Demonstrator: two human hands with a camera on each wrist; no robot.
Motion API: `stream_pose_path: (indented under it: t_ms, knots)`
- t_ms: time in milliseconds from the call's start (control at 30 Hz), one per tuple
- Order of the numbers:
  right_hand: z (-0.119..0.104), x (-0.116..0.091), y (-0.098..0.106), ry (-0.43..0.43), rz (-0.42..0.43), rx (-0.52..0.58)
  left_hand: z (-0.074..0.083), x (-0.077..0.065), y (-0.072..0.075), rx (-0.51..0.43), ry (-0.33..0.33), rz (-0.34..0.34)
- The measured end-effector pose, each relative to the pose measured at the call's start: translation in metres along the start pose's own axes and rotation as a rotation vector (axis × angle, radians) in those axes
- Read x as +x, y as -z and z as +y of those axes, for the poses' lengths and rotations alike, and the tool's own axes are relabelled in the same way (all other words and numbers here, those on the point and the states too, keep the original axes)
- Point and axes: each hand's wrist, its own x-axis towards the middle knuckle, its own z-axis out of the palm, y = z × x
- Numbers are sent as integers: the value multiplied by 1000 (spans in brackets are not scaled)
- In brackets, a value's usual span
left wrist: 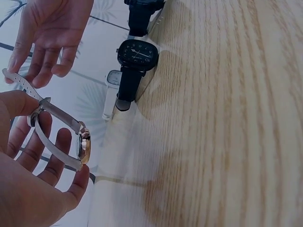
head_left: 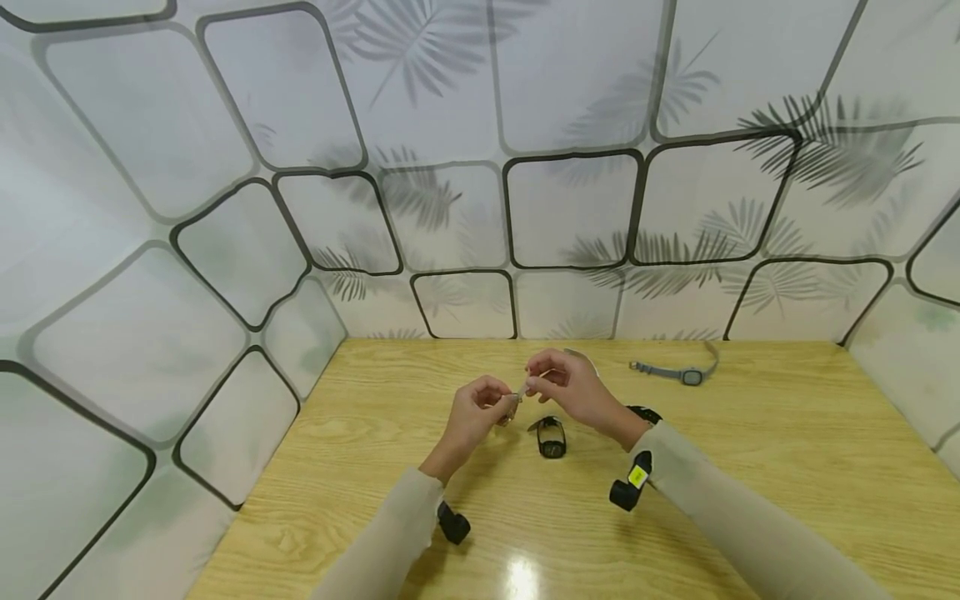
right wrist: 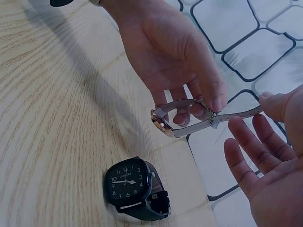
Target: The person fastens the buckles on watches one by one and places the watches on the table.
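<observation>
A wristwatch with a rose-gold case [right wrist: 161, 124] and a pale greyish strap hangs between my hands above the table, its strap looped through the buckle. My left hand [head_left: 476, 417] pinches the strap at the buckle between thumb and forefinger, its other fingers around the loop and case. With thumb and fingertips, my right hand [head_left: 570, 387] pinches the free end of the strap [left wrist: 21, 81]. Just below the hands, a black square-faced watch [head_left: 552, 447] sits on the table; its dial shows plainly in the right wrist view.
A blue-grey watch [head_left: 691, 377] lies stretched out at the back right. Another black watch [head_left: 645, 412] is partly hidden by my right wrist. Behind the right hand, a pale item [head_left: 585, 358] shows only in part. The wooden table [head_left: 787, 450] meets patterned walls at the back and sides.
</observation>
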Motion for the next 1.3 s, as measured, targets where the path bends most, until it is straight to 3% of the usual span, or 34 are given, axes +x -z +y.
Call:
stream_pose_path:
  t_ms: [367,933,1300]
  knots:
    - [-2,0,-3,13,0,5,-2,-2,0,-30,11,15]
    - [-6,1,-6,9,-54,-36,0,0,2,27,5,36]
    - [0,0,-3,-4,-43,-44,2,-3,5,69,-16,-38]
